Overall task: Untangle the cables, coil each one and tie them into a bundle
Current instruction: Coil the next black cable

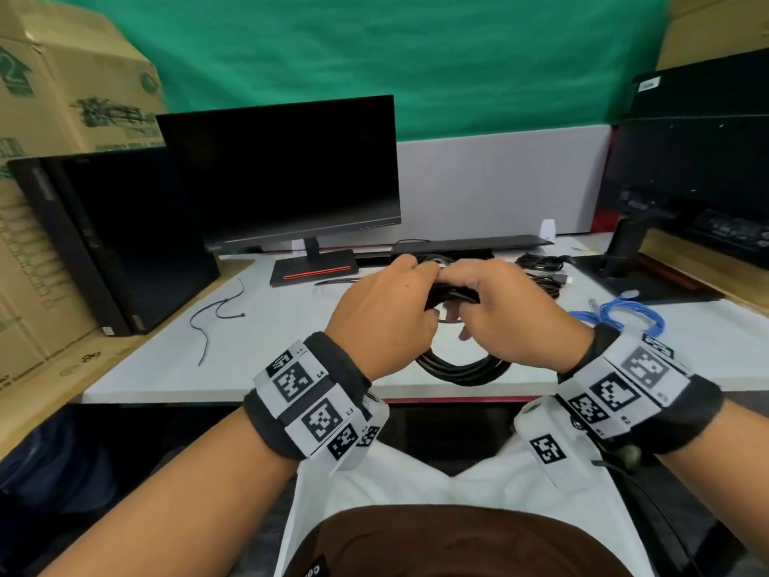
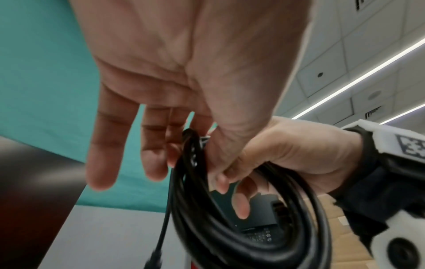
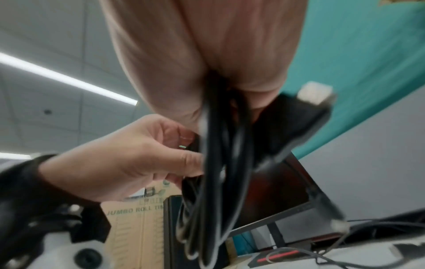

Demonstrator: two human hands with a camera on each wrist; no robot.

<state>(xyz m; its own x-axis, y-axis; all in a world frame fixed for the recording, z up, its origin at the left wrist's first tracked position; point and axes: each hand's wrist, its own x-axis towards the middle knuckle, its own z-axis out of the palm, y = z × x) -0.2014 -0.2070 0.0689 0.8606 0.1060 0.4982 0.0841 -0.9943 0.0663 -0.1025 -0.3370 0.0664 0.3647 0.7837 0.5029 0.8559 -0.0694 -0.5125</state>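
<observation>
Desk (image 1: 291,360) white, runs left to right in front of me, monitor (image 1: 279,168) at far left-centre, PC tower (image 1: 112,239) further left, cardboard boxes (image 1: 62,97) behind it.

Black cable coil (image 1: 462,368) is the thing in hand: held up over the near edge of the desk, centre, loops hanging below my hands. Right hand (image 1: 512,314) wraps round the top of the coil, fingers curled on the strands. Left hand (image 1: 383,314) meets it from the left, thumb and forefinger pinching the same bunch; my other left fingers (image 2: 105,145) hang loose and straight in the left wrist view. Plug end (image 3: 315,94) sticks out beside my right palm.

Progress, my read: this one cable is coiled, not yet tied. Blue cable (image 1: 620,314) lies coiled on the desk at right, near my right wrist. Dark cable heap (image 1: 541,264) at far right-centre looks loose, probably waiting. Thin black ties (image 1: 220,310) lie on the desk at left, well apart from the coil, untouched. Left to do: secure this coil, coil the heap, bundle all. Roughly mid-task.
</observation>
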